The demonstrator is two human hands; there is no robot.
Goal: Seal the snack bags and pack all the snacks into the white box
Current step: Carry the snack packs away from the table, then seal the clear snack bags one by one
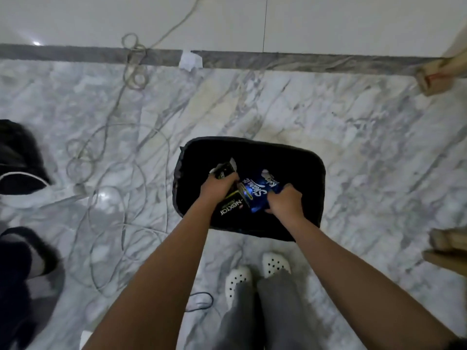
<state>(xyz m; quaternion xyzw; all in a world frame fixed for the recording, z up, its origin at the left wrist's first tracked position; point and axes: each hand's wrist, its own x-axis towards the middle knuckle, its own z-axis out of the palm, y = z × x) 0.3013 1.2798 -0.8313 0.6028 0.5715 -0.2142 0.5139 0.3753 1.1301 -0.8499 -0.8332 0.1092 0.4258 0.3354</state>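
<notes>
A black soft-sided container [290,157] stands on the marble floor in front of my feet. Both my hands reach down into it. My left hand [218,185] grips a black snack pack [228,208] with light lettering; another small dark pack [223,170] shows just beyond its fingers. My right hand [285,200] grips a shiny blue snack bag [255,195] with white script, which lies against the black pack. No white box is in view.
Loose grey cables [106,157] loop over the floor to the left. Dark shoes and clothing [17,157] sit at the left edge. Wooden furniture legs [437,77] stand at the right, and my white perforated shoes [255,276] are just below the container.
</notes>
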